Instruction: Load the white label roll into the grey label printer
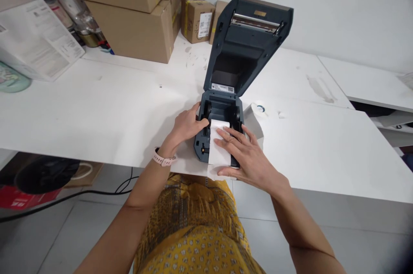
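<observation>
A dark label printer (199,153) sits at the front of the white table, its lid (248,46) raised. White label paper (219,153) lies along the inside, its free end hanging over the printer's front. My left hand (189,125) grips the printer's left wall, fingers outside and thumb over the inner edge. Spread across the paper are the fingers of my right hand (247,153), the thumb low near the paper's free end. My right hand hides part of the printer's right side. Right of the printer, a white paper roll (258,109) rests on the table with a loose strip.
Cardboard boxes (132,29) are stacked at the back left, with a smaller taped box (196,18) beside them. A white carton (35,37) stands at far left. Black cables (97,192) run below the table's front edge (322,190).
</observation>
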`<control>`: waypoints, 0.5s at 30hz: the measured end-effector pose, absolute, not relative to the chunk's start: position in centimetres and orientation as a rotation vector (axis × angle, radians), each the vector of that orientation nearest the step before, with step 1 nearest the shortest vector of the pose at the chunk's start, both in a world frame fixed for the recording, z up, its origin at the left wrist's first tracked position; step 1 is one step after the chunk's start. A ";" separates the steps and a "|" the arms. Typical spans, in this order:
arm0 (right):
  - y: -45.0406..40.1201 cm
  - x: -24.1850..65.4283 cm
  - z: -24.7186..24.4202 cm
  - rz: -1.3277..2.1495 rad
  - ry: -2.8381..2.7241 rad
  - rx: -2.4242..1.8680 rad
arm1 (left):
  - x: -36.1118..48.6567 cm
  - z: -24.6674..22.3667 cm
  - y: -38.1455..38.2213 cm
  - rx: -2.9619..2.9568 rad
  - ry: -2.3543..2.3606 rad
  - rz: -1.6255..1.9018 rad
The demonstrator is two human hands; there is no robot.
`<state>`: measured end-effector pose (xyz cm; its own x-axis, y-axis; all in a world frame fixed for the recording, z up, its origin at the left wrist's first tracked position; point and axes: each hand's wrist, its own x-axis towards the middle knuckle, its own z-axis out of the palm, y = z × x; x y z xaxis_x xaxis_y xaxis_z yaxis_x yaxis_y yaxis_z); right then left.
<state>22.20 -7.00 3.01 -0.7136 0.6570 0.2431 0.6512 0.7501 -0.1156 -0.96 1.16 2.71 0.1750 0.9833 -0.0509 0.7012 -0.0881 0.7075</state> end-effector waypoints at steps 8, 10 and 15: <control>-9.3 20.1 2.0 -0.303 -2.572 -1.174 | -0.9 2.7 1.2 1.852 1.623 0.554; -9.7 19.8 1.8 -0.338 -2.553 -1.198 | -0.9 2.7 1.2 1.858 1.631 0.554; -10.0 19.5 1.6 -0.383 -2.524 -1.215 | -0.9 2.6 1.2 1.863 1.632 0.555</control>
